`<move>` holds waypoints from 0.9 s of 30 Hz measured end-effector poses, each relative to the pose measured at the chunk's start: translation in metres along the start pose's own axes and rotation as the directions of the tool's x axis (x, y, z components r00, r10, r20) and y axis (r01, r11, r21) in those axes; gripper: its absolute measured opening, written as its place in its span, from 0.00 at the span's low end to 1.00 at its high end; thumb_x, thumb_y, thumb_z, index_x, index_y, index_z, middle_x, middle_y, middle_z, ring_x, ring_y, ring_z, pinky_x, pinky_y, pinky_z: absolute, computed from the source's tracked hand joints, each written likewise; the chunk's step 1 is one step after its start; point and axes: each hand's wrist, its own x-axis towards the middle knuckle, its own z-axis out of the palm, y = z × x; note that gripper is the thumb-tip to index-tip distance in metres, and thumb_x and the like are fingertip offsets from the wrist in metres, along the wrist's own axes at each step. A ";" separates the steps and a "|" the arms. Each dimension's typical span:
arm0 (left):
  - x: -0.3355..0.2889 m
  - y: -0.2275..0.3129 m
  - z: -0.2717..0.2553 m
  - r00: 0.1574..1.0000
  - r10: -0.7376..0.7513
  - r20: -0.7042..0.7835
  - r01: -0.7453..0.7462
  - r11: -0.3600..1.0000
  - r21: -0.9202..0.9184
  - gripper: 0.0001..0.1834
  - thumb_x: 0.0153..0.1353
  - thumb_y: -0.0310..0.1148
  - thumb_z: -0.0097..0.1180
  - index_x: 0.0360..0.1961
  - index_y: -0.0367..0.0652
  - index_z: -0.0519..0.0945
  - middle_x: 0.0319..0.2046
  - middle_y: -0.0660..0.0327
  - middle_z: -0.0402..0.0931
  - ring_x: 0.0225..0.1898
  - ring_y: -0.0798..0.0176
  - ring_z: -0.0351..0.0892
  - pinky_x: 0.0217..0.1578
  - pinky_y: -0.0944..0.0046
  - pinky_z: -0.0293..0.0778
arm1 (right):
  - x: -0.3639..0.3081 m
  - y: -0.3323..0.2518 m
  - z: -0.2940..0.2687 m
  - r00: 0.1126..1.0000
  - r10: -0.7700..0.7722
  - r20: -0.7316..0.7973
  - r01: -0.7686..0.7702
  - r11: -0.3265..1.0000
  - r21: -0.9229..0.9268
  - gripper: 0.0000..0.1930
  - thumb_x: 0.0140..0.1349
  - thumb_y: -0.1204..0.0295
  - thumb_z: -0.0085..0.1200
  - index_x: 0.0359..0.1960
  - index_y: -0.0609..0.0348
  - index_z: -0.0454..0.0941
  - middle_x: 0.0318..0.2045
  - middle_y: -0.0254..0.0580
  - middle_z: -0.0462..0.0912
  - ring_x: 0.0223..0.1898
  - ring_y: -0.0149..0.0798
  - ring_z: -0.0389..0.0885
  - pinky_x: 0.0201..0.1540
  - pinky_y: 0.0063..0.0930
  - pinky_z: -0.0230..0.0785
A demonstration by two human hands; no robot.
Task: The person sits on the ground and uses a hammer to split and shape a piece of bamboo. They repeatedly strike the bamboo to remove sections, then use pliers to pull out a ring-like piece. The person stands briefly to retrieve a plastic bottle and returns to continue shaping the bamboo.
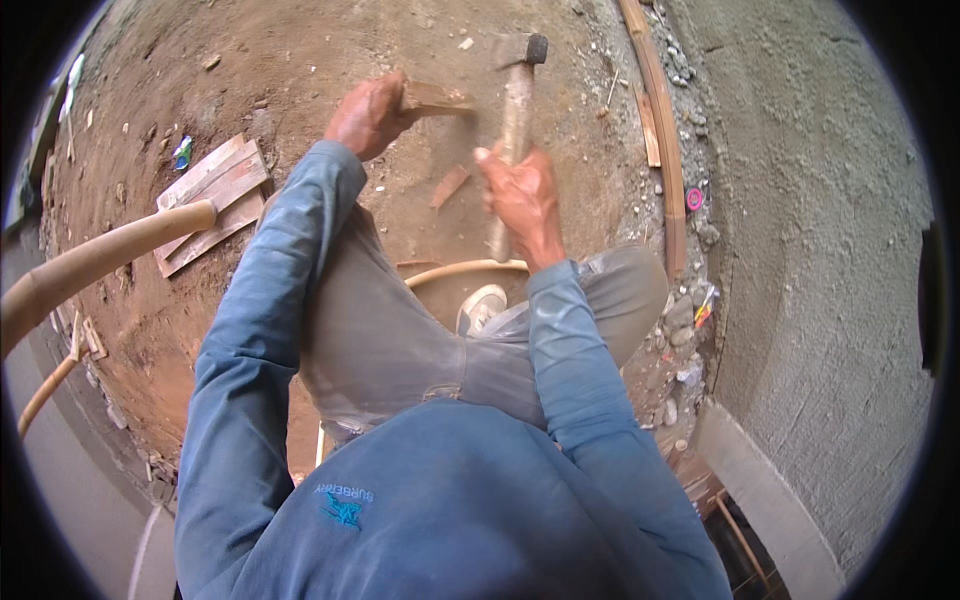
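Observation:
My left hand (367,115) is closed round one end of a short wooden piece (437,98), which points to the right above the dirt. In my right hand (524,196) is a hammer (517,115), gripped by its wooden handle with the metal head up at the far end. The head is slightly blurred and sits to the right of the wooden piece, apart from it. A small reddish wood chip (450,187) lies on the ground between my hands. Part of my left fingers is hidden behind the fist.
At the left, several flat boards (215,195) lie stacked near a bent wooden pole (110,255). A long timber (660,130) runs along the right beside gravel and a rough grey wall (800,200). A pink ring (694,199) lies by the timber.

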 end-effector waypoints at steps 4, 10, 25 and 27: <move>0.006 -0.015 0.011 1.000 0.009 -0.019 -0.008 0.999 0.048 0.18 0.62 0.36 0.69 0.40 0.37 0.73 0.31 0.42 0.83 0.35 0.42 0.86 0.35 0.46 0.79 | -0.016 -0.040 -0.004 0.886 -0.460 -0.064 0.423 0.856 -0.298 0.10 0.70 0.67 0.61 0.33 0.58 0.77 0.21 0.32 0.77 0.18 0.27 0.74 0.21 0.25 0.69; 0.021 0.020 0.024 0.995 -0.002 -0.104 0.001 1.000 -0.010 0.18 0.59 0.36 0.72 0.42 0.38 0.77 0.31 0.47 0.84 0.34 0.44 0.87 0.34 0.47 0.80 | -0.034 -0.026 0.018 0.790 -0.611 -0.047 0.558 0.748 -0.360 0.08 0.69 0.71 0.61 0.36 0.63 0.80 0.25 0.39 0.81 0.27 0.34 0.79 0.34 0.28 0.73; 0.024 0.019 0.012 0.984 0.135 -0.113 -0.146 0.985 -0.093 0.16 0.58 0.32 0.67 0.40 0.39 0.73 0.37 0.44 0.81 0.43 0.35 0.82 0.42 0.44 0.78 | -0.007 -0.039 -0.017 0.971 -0.173 0.165 0.202 0.963 -0.178 0.11 0.68 0.67 0.65 0.32 0.55 0.75 0.19 0.28 0.73 0.16 0.26 0.71 0.18 0.24 0.66; 0.019 0.008 0.020 0.979 0.151 -0.140 -0.169 0.977 -0.127 0.16 0.58 0.32 0.68 0.40 0.38 0.72 0.37 0.43 0.80 0.43 0.35 0.81 0.42 0.44 0.78 | -0.020 -0.071 0.000 0.834 -0.537 0.126 0.551 0.804 -0.223 0.11 0.68 0.67 0.64 0.31 0.57 0.76 0.19 0.30 0.75 0.16 0.26 0.72 0.19 0.25 0.67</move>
